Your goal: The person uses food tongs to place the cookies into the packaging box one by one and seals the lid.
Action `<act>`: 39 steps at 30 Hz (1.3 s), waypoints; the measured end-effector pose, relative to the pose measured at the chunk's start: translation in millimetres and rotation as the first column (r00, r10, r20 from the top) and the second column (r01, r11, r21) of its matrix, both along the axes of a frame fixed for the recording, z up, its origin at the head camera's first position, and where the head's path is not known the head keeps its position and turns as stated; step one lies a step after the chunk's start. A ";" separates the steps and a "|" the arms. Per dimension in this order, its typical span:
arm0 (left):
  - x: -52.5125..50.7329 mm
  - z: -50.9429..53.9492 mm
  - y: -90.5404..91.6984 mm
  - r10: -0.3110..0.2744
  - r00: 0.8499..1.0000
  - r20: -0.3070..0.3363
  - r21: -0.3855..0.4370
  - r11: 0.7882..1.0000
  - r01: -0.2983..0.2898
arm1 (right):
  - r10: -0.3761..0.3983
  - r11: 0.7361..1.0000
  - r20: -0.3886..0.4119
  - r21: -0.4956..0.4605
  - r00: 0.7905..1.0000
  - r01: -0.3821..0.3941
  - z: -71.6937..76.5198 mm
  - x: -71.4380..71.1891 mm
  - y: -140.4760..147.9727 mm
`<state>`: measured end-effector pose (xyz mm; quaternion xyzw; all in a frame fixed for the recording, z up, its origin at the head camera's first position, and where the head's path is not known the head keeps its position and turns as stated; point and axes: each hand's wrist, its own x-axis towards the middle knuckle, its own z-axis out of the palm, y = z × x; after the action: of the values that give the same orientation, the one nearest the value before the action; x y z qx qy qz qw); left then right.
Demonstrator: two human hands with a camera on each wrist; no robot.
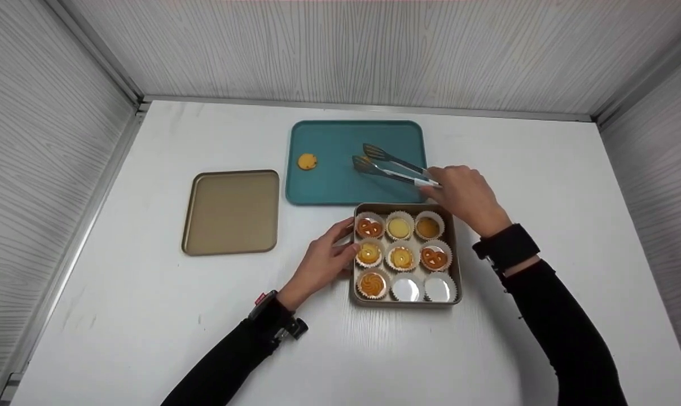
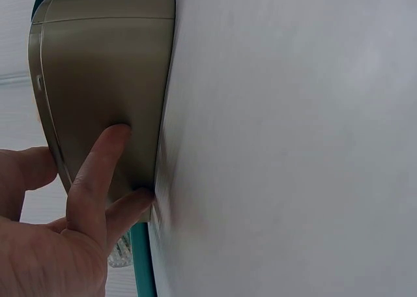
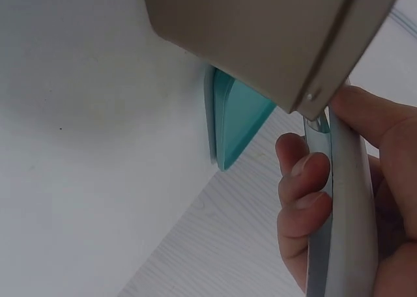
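My left hand (image 1: 321,260) holds the left wall of a deep gold tin (image 1: 408,304), thumb at the rim and fingers against the outside. Several white paper cups fill the tin. Most hold cookies, such as a swirled cookie (image 1: 372,285); a front middle cup (image 1: 407,288) and a front right cup (image 1: 440,288) hold none. My right hand (image 1: 464,194) grips kitchen tongs (image 1: 399,175) with dark slotted heads, tilted over the teal tray (image 1: 340,192). A bit of yellow shows between the heads; whether they clasp it I cannot tell. A round cookie (image 1: 307,162) lies on the tray's left.
A shallow gold square pan or lid (image 1: 230,214) lies on the white table (image 1: 120,282), left of the tin. The tin's back edge stands close to the teal tray's front edge. Grey wood-grain panels (image 1: 340,56) enclose the back and sides.
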<state>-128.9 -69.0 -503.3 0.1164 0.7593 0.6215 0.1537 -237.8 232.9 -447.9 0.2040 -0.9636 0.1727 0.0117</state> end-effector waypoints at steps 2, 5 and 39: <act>-0.3 -0.4 0.2 -0.002 1.000 0.001 0.003 1.000 0.002 | 0.003 1.000 -0.010 0.004 1.000 -0.003 0.7 1.7 2.2; -0.2 -0.2 0.3 -0.002 1.000 0.000 -0.003 1.000 0.002 | 0.016 1.000 -0.035 0.006 0.999 -0.015 1.9 3.6 4.7; 0.0 -0.3 0.1 -0.006 0.999 0.049 0.020 1.000 0.005 | -0.041 0.999 -0.098 0.001 0.994 0.042 -9.4 21.9 18.6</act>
<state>-128.9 -68.9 -503.6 0.1045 0.7486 0.6315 0.1729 -215.9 251.5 -457.2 0.1922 -0.9661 0.1605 0.0622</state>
